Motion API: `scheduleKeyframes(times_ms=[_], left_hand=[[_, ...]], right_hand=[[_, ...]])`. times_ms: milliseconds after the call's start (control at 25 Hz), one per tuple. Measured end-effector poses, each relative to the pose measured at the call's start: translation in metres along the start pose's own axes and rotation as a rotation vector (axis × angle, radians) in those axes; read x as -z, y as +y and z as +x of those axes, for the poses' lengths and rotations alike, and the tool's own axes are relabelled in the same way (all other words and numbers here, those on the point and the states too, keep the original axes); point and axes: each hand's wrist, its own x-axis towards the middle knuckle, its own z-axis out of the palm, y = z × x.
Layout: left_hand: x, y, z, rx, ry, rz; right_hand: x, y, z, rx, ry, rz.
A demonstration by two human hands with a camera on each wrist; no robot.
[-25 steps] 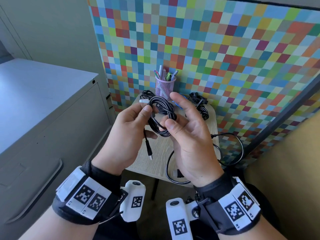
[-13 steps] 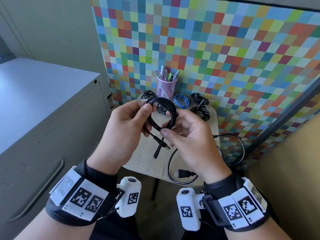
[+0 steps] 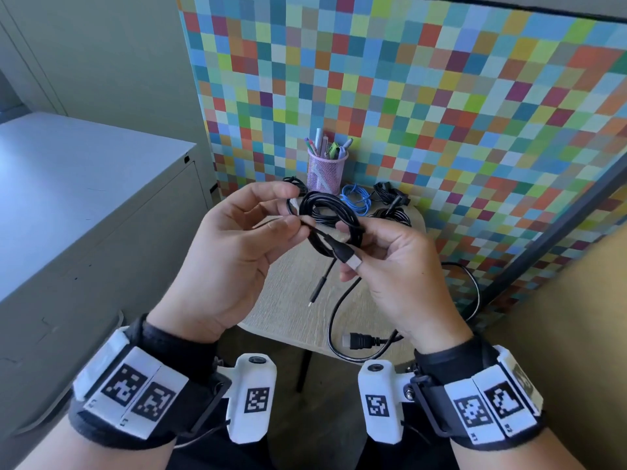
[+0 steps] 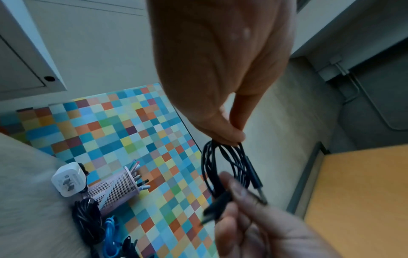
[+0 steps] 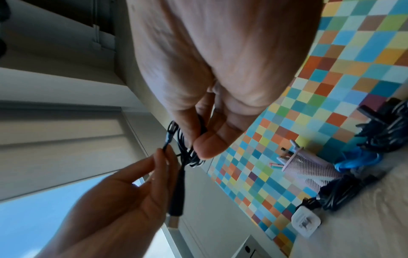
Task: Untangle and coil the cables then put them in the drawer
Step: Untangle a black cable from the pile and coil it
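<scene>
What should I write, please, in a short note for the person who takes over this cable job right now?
Left hand: pinches the black cable coil near its USB plug.
Right hand: grips the other side of the same coil, held above the small table.
On the table: a blue coil and black bundles at the back by the pen cup; one loose black cable at the front.
Done: this coil is almost wound.
Left: secure it, coil the loose cable, put all in the drawer, which is not identifiable here.
</scene>
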Motion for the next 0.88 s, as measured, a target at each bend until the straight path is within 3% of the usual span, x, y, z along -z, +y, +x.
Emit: scheduleKeyframes(times_ms=[80, 240, 360, 520, 720, 880], left_hand=[[-0.002, -0.006, 0.001, -0.087, 0.081, 0.091], [-0.006, -0.015, -0.003, -0.254, 0.242, 0.515], [-0.006, -0.016, -0.004, -0.322, 0.222, 0.61], [-0.005, -0.014, -0.003, -0.268, 0.179, 0.619], [-0.008, -0.013, -0.004, 0.025, 0.011, 0.483], [-0.008, -0.019, -0.003, -0.104, 0.133, 0.705]], right_hand=[[-0.006, -0.002, -0.005, -0.048, -0.033, 0.088], [-0.005, -0.002, -0.007, -0.15, -0.091, 0.231], [-0.002, -0.002, -0.009, -0.172, -0.105, 0.295], [-0.002, -0.007, -0.011, -0.155, -0.137, 0.327], [-0.004, -0.009, -0.014, -0.105, -0.204, 0.269], [-0.007, -0.009, -0.016, -0.072, -0.227, 0.198]])
